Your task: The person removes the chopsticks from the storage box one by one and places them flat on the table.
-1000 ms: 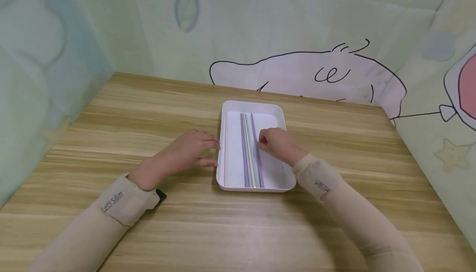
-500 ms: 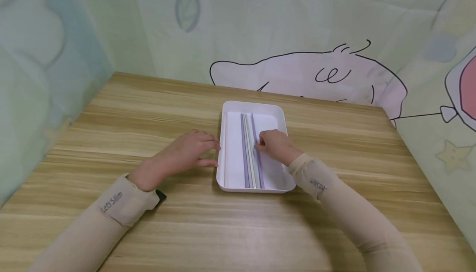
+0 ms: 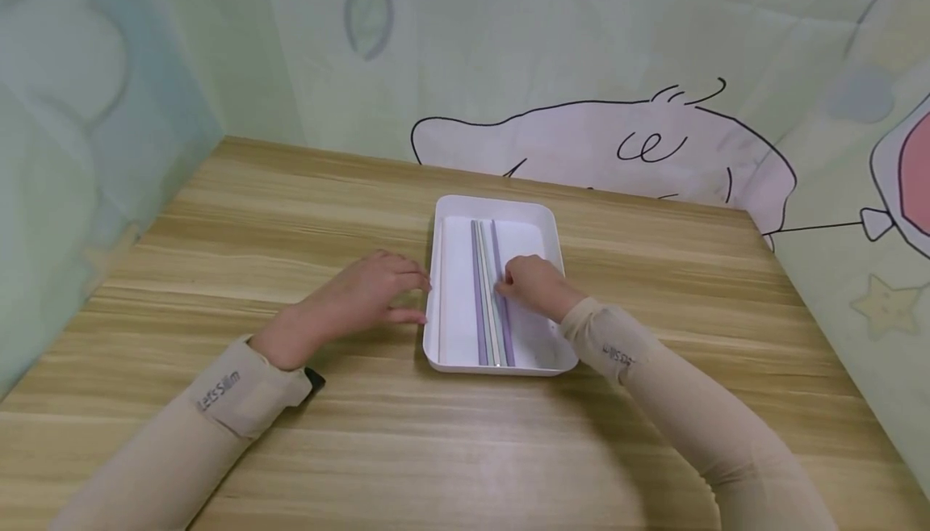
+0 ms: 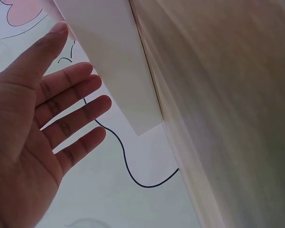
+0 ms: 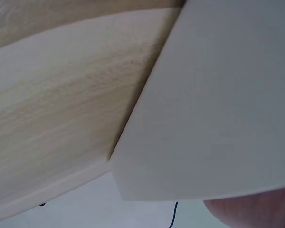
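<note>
A white tray (image 3: 454,333) holds several long thin pastel sticks. One pale pink stick (image 3: 441,297) lies by its left wall. Near the middle, a purple stick (image 3: 479,297), a whitish stick (image 3: 488,297) and a pale green stick (image 3: 496,317) lie close together. Just right of them lies another purple stick (image 3: 497,248). My right hand (image 3: 538,283) reaches over the tray's right side, fingers curled, thumb and fingertips at this stick's middle; they partly hide it. Fingers spread and relaxed, my left hand (image 3: 370,289) stays at the tray's left wall, fingertips at or near the rim.
The tray stands on a wood-grain table (image 3: 349,442). A fabric backdrop (image 3: 508,31) with cartoon drawings rises along the table's back and sides. In the right wrist view the tray's outer wall (image 5: 218,104) hides most of the hand.
My right hand has moved slightly left and down onto the right purple stick, its thumb and fingertips now at it. The left hand has stayed by the tray's left wall.
</note>
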The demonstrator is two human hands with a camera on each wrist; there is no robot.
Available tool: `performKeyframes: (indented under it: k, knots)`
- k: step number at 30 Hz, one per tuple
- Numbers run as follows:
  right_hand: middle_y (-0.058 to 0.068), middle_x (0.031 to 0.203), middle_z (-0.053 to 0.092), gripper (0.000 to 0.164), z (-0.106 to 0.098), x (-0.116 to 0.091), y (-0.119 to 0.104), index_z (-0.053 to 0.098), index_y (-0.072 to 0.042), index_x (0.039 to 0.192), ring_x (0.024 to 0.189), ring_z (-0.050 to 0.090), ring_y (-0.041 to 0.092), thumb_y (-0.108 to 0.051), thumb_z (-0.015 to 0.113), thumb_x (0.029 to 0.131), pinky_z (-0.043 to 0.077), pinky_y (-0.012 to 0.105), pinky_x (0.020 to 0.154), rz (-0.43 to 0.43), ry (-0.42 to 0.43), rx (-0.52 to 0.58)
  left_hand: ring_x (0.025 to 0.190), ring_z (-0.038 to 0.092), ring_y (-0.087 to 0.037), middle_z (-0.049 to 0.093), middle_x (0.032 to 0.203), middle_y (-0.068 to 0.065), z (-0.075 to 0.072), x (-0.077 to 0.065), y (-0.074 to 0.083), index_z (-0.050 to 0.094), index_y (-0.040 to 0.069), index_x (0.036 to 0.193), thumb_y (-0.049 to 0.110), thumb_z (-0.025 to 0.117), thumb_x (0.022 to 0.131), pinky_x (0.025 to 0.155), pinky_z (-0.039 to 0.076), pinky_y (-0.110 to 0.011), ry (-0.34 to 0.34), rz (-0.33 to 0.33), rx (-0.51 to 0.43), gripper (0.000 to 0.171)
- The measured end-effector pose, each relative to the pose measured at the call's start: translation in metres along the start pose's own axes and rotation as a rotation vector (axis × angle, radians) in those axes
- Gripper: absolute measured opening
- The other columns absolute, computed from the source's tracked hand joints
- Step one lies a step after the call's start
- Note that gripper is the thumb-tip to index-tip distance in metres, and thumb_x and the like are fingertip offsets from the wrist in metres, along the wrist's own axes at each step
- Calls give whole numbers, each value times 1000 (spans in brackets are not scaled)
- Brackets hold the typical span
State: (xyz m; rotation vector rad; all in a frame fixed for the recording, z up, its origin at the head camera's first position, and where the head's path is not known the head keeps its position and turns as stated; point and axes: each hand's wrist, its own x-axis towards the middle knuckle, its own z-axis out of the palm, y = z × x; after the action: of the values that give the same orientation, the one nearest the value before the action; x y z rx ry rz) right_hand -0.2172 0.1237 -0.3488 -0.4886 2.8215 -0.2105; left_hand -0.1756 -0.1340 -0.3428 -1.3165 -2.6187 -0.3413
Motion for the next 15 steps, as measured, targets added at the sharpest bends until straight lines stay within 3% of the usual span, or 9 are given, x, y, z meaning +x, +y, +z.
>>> performKeyframes:
  k: [6, 15]
  knots:
    - [-2, 61, 48, 26, 0, 1, 0, 56, -8, 68, 58, 43, 11, -19, 58, 90, 34, 19, 51, 21, -2, 37, 101, 65, -24, 71, 104, -8, -2, 1, 1, 70, 5, 101, 36, 75, 80, 93, 50, -45, -13, -12, -10, 37]
    - [-1, 61, 51, 28, 1, 1, 2, 58, -7, 68, 57, 47, 10, -22, 59, 92, 37, 18, 51, 73, -27, 71, 102, 65, -23, 71, 105, -8, -3, 1, 3, 70, 5, 103, 37, 75, 79, 95, 49, -45, -18, -21, -22, 40]
